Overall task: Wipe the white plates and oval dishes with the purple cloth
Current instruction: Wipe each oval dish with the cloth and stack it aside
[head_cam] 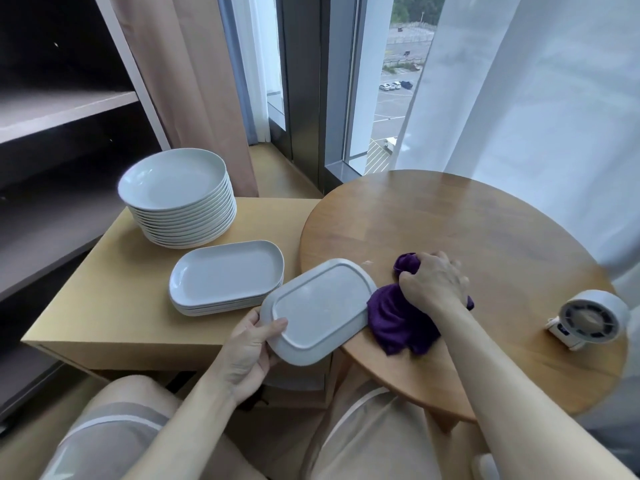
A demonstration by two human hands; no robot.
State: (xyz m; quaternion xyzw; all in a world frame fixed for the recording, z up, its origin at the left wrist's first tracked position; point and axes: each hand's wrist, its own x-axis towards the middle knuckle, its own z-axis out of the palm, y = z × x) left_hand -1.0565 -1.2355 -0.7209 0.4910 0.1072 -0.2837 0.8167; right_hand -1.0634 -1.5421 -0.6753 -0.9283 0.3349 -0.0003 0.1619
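White oval dish (320, 308), upside down, is gripped only at its near corner by the left hand (246, 355), thumb on top, and could tip or slip off the round table (485, 237) edge under wiping pressure. Just right of it, the right hand (433, 282) clutches the bunched purple cloth (398, 320), which touches the dish rim.

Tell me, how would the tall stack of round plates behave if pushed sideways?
Probably heavy: the stack of round plates holds many plates. The glossy glaze suggests upper plates could slide off rather than move together. Likely breakable if they fall.
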